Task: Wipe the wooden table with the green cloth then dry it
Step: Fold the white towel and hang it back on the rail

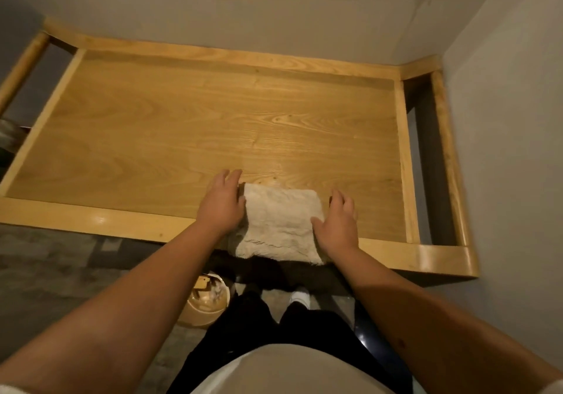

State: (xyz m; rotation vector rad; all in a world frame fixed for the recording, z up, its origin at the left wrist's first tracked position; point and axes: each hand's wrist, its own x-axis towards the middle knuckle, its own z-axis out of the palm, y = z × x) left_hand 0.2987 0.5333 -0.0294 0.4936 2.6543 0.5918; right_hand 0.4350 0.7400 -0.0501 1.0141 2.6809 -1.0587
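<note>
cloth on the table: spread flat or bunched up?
Spread flat. The cloth lies as a rough rectangle over the near rim of the table, its near edge overhanging; left hand and right hand flank it.

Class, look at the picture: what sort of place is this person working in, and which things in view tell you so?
Probably a small room in a home, in a corner. A low wooden table with raised edges stands against plain grey walls, and a round bin sits on the floor beneath the table's near edge.
</note>
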